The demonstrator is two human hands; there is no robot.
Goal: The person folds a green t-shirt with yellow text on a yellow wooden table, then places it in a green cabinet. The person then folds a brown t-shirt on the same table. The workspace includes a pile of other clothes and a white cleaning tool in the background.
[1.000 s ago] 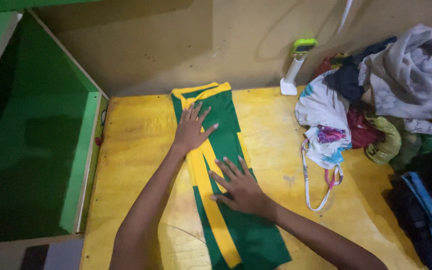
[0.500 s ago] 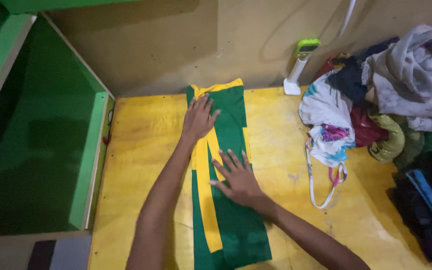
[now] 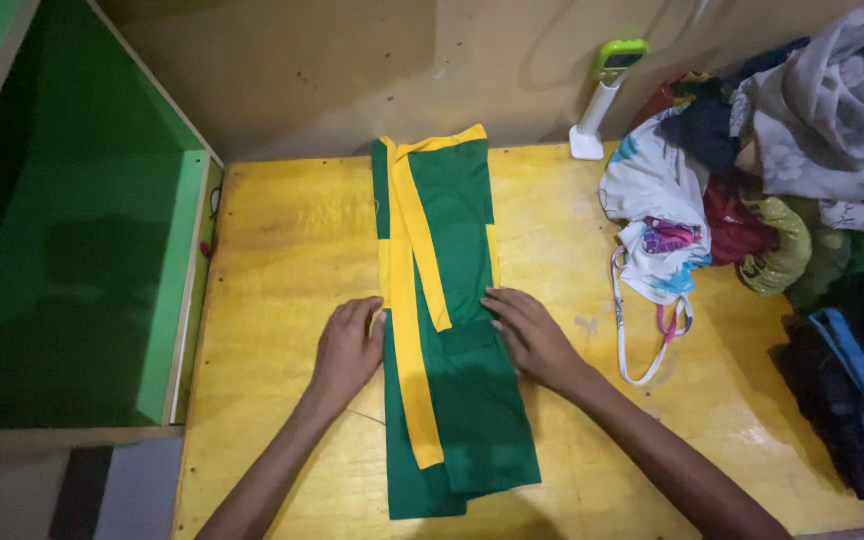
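A green garment with yellow stripes (image 3: 452, 300) lies folded into a long narrow strip down the middle of a yellow wooden tabletop (image 3: 282, 250). My left hand (image 3: 349, 348) rests at the strip's left edge, about halfway along, fingers curled onto the yellow stripe. My right hand (image 3: 532, 335) sits at the right edge at the same height, fingertips on the green cloth. Whether either hand pinches the fabric is not clear.
A heap of mixed clothes (image 3: 762, 170) fills the right side of the table, with a white floral piece and its straps (image 3: 657, 260) nearest. A green-and-white lamp (image 3: 602, 95) stands by the back wall. A green cabinet (image 3: 82, 230) borders the left.
Both hands left the top of the garment and slid toward me and apart, now sitting at its two side edges. The view shifted so the garment appears higher.
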